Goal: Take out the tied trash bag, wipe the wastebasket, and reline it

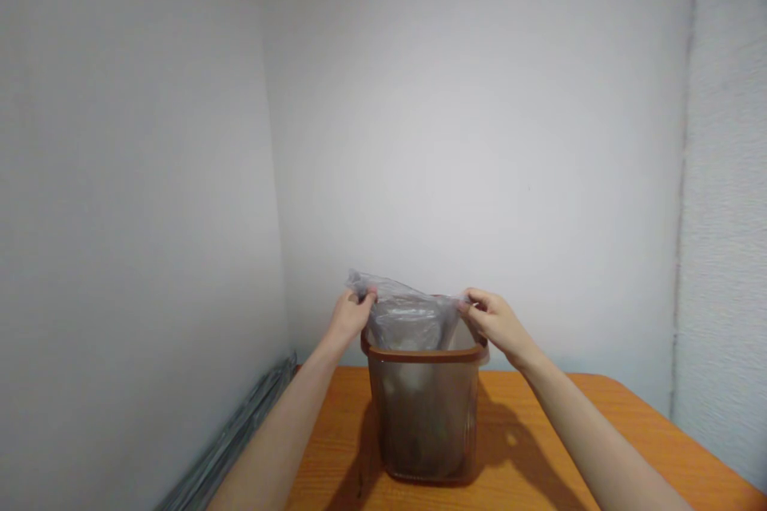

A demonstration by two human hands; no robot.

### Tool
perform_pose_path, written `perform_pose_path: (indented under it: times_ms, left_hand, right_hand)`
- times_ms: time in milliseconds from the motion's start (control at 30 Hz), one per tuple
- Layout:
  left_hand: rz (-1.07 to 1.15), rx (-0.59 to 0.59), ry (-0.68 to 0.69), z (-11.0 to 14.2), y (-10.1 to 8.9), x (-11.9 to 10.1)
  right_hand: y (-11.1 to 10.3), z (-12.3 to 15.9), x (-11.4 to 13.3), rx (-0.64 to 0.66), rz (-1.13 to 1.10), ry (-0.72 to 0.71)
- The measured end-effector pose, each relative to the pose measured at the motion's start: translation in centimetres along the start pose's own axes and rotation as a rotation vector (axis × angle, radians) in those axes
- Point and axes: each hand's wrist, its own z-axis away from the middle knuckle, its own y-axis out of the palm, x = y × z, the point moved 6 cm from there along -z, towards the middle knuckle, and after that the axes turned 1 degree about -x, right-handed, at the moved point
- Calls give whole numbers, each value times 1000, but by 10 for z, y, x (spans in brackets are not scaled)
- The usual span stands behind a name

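Note:
A brown see-through plastic bin [427, 415] stands upright on an orange wooden table [539, 463]. A thin clear plastic bag [404, 311] hangs inside it, with its mouth raised above the rim. My left hand [352, 313] pinches the bag's left edge just above the bin's left rim. My right hand [494, 319] pinches the bag's right edge above the right rim. Both hands are closed on the bag and hold it stretched between them.
White walls enclose the table closely at the left, back and right. A stack of grey folded sheets [233, 439] lies along the left wall beside the table. The table's right edge runs off at the lower right.

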Motion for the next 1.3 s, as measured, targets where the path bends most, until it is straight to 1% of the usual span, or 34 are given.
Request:
perform_pose_path:
  times_ms: [67,100,167,233,267,300,333,367,400,433,467,500,533,600,667,767,833,867,933,967,1033,1100,1133,1200,1233,1300]
  left_hand:
    - [17,-75,-15,-5,-21,9]
    - [22,-133,-22,-5,-32,13]
    - [15,-293,-17,1,-55,13]
    - [-1,-466,28,15,-74,1]
    - [-14,-522,83,23,-79,-10]
    - [-42,-522,180,30,-81,-25]
    - [-91,-451,307,36,-77,-42]
    - [-163,-323,448,40,-68,-58]
    - [-254,-164,580,44,-56,-70]
    - [-360,-5,681,48,-42,-77]
    - [-462,125,738,50,-31,-79]
    - [-544,204,750,50,-23,-76]
    - [-603,240,743,49,-19,-72]
    - [-652,263,732,49,-17,-64]
    - [-640,271,744,56,-22,-60]
    - [-623,229,818,82,-38,-62]
    - [-642,184,898,104,-46,-60]
    - [-665,178,934,115,-47,-56]
    - [-728,222,960,130,-38,-41]
    - [-757,260,939,134,-32,-31]
    - [-791,326,844,137,-19,-12]
    - [-773,367,740,137,-11,0]
    - [-747,378,703,138,-11,1]
    - [-663,352,682,139,-20,-6]
    - [-605,310,690,140,-28,-14]
    - [-466,188,706,138,-50,-36]
  right_hand:
    - [-21,3,-14,-67,-42,36]
    - [-31,5,-19,-112,-54,50]
    - [-49,10,-22,-212,-64,66]
    - [-58,15,-12,-273,-67,28]
    - [-58,18,-1,-273,-60,-18]
    - [-54,20,12,-245,-37,-76]
    - [-48,22,25,-195,10,-140]
    - [-39,24,38,-131,87,-202]
    - [-30,26,49,-65,188,-253]
    - [-21,27,56,-7,302,-291]
    - [-13,29,59,40,419,-318]
    - [-6,30,59,72,524,-337]
    - [-3,30,58,90,602,-348]
    - [-2,32,52,105,657,-368]
    - [-7,38,49,109,586,-408]
    - [-19,58,47,126,400,-463]
    - [-22,74,41,152,359,-459]
    - [-22,82,36,162,377,-461]
    - [-17,93,23,184,457,-487]
    - [-14,96,16,194,494,-506]
    - [-8,98,2,210,525,-512]
    - [-5,97,-9,210,518,-471]
    - [-6,97,-13,196,514,-445]
    - [-13,100,-13,144,516,-403]
    - [-19,101,-10,100,513,-391]
    - [-33,104,5,-21,479,-390]
